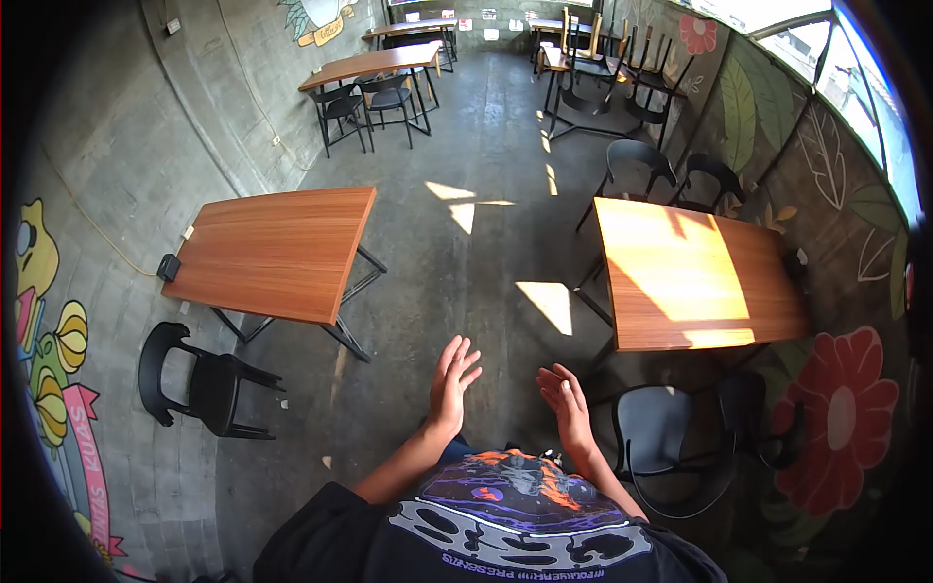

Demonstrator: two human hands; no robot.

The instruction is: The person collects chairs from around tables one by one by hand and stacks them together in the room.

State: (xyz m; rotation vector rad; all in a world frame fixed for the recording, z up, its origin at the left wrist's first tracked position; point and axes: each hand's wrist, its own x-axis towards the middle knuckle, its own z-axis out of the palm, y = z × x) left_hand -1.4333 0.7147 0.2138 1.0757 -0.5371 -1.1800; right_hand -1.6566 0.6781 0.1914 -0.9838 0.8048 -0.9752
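Note:
My left hand (pixel 451 387) is raised in front of my chest, fingers stretched out and slightly apart, with nothing in it. Facing it across a gap, my right hand (pixel 567 400) is also held up with its fingers extended and holds nothing. Neither hand touches any furniture. Below them is the printed front of my dark T-shirt (pixel 515 515). The closest furniture to my right hand is a black chair (pixel 656 428) at the lower right.
A wooden table (pixel 272 248) stands at left, with a black chair (pixel 219 384) before it. Another wooden table (pixel 680 282), partly sunlit, stands at right with chairs around it. Concrete floor (pixel 466 262) runs between them toward a farther table (pixel 374 64) and stacked chairs (pixel 593 68).

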